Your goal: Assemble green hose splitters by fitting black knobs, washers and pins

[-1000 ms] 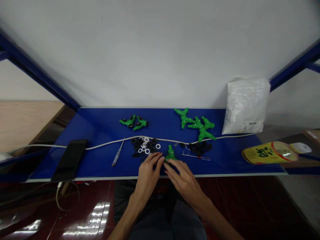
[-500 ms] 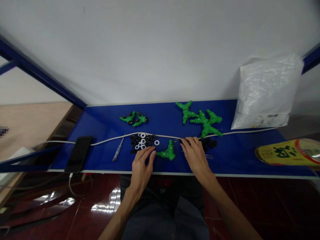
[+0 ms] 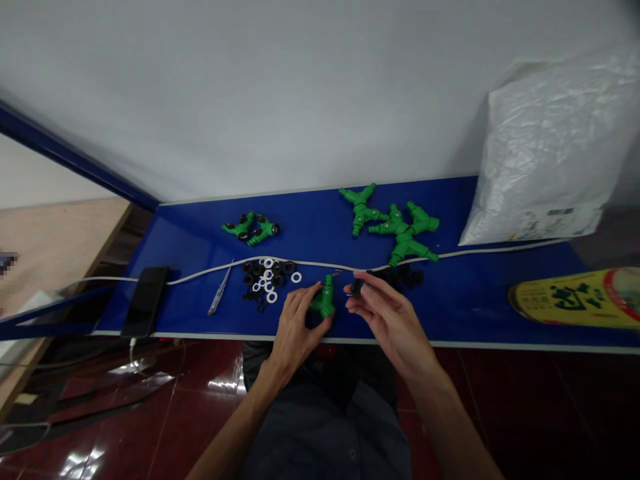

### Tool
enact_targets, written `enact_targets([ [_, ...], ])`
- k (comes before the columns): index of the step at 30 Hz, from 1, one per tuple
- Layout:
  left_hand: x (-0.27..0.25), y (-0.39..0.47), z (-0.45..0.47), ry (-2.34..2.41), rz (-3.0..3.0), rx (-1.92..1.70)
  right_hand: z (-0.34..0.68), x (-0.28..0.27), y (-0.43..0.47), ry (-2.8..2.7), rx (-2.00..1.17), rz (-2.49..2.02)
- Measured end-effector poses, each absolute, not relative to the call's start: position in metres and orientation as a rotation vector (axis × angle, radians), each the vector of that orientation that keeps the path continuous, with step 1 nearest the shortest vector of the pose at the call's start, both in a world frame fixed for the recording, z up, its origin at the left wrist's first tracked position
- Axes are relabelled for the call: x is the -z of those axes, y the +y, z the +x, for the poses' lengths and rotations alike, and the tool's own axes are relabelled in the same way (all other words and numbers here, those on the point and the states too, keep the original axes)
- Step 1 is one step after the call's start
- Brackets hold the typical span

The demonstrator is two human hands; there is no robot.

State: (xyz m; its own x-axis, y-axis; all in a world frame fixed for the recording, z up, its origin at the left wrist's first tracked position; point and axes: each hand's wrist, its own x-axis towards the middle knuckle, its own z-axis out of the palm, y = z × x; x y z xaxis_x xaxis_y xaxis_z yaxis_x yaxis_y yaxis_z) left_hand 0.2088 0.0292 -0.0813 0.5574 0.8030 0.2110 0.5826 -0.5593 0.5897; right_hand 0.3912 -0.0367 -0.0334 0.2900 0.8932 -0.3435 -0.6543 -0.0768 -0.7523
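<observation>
My left hand [image 3: 299,328] is closed round one side of a green Y-shaped hose connector [image 3: 327,301] near the shelf's front edge, its thumb below and its fingers above. Part of the connector is hidden by those fingers. Just to the right, my right hand [image 3: 393,317] pinches a small black plastic part [image 3: 357,288] between thumb and fingers, raised a little over the surface. Tiny metal pins [image 3: 336,273] lie between the hands. Behind my right hand is a pile of black plastic pieces [image 3: 407,277], partly covered.
White washers [image 3: 271,297] and black rings [image 3: 278,280] lie left of my hands, beside a screwdriver [image 3: 220,291] and phone [image 3: 145,303]. A white cable [image 3: 320,265] crosses the blue shelf [image 3: 310,227]. More green connectors [image 3: 407,243], a plastic bag [image 3: 545,153] and yellow container [image 3: 565,299] stand beyond.
My left hand has moved right and closed on the green connector. My right hand has lifted from the shelf with a small black part in its fingers. The camera view has shifted slightly.
</observation>
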Motion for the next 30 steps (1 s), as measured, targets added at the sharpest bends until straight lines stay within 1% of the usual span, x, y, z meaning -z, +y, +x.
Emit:
enact_targets([
  [3,0.082,0.033,0.203,1.066,2.344,-0.634,0.390,0.025,-0.042,-0.211,-1.391,-0.934],
  [6,0.081,0.037,0.199,1.011,2.358,-0.612,0.390,0.021,-0.044,-0.160,-1.394,-0.897],
  [15,0.080,0.045,0.179,0.960,2.408,-0.625,0.377,0.013,-0.050,-0.204,-1.457,-0.790],
  [20,0.082,0.047,0.173,0.939,2.380,-0.648,0.363,0.020,-0.053,-0.295,-1.408,-0.932],
  [24,0.083,0.046,0.174,0.927,2.337,-0.666,0.355,0.029,-0.047,-0.267,-1.351,-1.022],
  [30,0.087,0.047,0.174,0.932,2.276,-0.660,0.357,0.040,-0.033,-0.410,-1.235,-1.310],
])
